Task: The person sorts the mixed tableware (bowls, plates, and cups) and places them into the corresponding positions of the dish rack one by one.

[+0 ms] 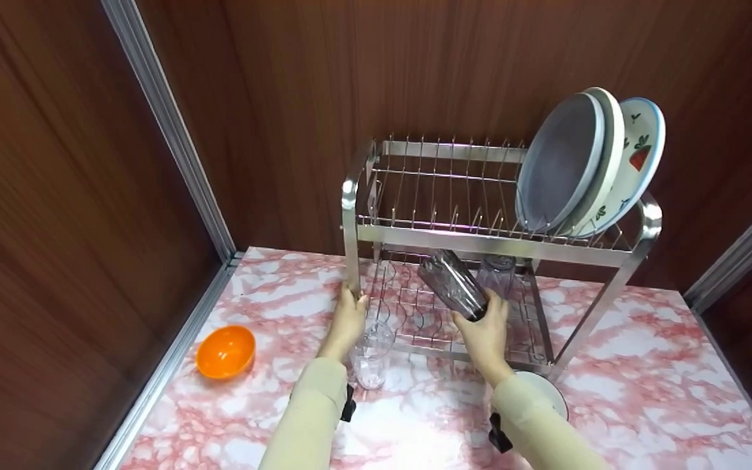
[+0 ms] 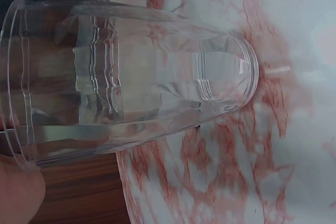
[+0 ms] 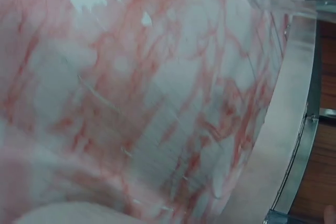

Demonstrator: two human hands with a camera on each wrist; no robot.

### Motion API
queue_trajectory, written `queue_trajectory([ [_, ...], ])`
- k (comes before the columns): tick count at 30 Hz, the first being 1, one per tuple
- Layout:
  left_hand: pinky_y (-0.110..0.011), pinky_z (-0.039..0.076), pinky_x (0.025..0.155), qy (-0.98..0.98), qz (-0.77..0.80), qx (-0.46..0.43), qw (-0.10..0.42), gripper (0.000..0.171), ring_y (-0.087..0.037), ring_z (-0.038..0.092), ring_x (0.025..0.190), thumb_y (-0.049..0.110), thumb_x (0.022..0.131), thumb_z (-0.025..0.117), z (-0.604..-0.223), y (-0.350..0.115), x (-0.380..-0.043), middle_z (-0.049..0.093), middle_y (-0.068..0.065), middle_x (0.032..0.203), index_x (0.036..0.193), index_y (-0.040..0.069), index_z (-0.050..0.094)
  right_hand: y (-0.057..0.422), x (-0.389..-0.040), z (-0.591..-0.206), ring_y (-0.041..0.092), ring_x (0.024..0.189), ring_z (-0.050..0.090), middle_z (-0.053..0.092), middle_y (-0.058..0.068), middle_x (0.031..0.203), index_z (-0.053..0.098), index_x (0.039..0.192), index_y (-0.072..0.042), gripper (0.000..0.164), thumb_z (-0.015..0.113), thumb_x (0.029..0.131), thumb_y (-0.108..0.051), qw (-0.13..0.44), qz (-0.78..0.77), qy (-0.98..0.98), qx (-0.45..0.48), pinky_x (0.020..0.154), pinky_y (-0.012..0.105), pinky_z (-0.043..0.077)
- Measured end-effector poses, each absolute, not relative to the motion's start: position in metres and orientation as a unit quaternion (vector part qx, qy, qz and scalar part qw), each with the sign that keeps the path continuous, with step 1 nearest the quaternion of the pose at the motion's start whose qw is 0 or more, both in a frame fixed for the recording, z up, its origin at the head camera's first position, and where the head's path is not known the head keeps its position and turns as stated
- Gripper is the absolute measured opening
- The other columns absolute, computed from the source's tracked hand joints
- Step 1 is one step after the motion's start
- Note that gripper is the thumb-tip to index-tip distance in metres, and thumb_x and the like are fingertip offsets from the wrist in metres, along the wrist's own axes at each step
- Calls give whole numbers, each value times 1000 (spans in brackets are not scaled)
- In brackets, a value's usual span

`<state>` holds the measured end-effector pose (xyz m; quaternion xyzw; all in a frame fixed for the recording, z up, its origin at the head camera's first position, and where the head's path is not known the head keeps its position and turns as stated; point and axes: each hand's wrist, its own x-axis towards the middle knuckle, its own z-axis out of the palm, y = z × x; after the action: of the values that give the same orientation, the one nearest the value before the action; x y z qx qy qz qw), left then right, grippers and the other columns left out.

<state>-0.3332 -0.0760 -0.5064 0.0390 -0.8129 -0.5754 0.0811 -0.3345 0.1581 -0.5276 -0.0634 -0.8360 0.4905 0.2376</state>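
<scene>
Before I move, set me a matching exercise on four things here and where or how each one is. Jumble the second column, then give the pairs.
Things
1. Right hand
2. Orange bowl
3. Plate with red motif
4. Clear glass

Places and states
A. Standing on edge in the upper tier of the rack
B. Holding a tilted dark glass
C. Close beside the left hand
D. On the tabletop, well to the left of the rack

Pairs: 1-B, 2-D, 3-A, 4-C
</scene>
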Motion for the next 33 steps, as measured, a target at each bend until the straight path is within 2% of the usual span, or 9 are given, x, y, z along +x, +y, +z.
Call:
queue_trajectory([
  [8, -46, 28, 105, -815, -571, 36, 91, 44, -36, 39, 122, 12, 91, 41, -507, -76, -335, 41, -26, 129, 130, 2, 23, 162, -346, -521, 29, 100, 47, 37, 11, 115, 39, 123, -9, 71, 74, 63, -23, 246, 427, -869, -31, 85, 43, 43],
  [13, -45, 32, 103, -814, -571, 29, 101, 34, -34, 43, 118, 10, 91, 41, -508, -76, -336, 47, -24, 121, 122, 1, 29, 163, -354, -520, 32, 107, 46, 39, 13, 114, 41, 123, -6, 72, 76, 61, -21, 264, 397, -879, -9, 93, 43, 40],
  [21, -44, 31, 104, -813, -573, 31, 95, 41, -33, 42, 120, 10, 91, 40, -507, -75, -335, 44, -25, 126, 128, 1, 25, 165, -362, -517, 34, 112, 40, 42, 17, 117, 38, 125, -5, 74, 75, 61, -15, 280, 374, -884, 15, 101, 42, 31],
  [27, -44, 33, 102, -811, -577, 29, 94, 32, -32, 45, 117, 11, 91, 41, -508, -76, -335, 47, -23, 121, 120, 4, 30, 164, -367, -513, 35, 114, 37, 41, 18, 124, 33, 129, -2, 77, 72, 63, -10, 265, 366, -892, 24, 102, 43, 30],
  [33, -43, 38, 98, -806, -582, 23, 99, 25, -29, 50, 106, 9, 91, 40, -509, -76, -336, 50, -22, 112, 114, 4, 32, 163, -371, -510, 34, 114, 36, 39, 19, 129, 32, 130, -2, 77, 70, 63, -6, 249, 357, -900, 26, 103, 42, 29],
])
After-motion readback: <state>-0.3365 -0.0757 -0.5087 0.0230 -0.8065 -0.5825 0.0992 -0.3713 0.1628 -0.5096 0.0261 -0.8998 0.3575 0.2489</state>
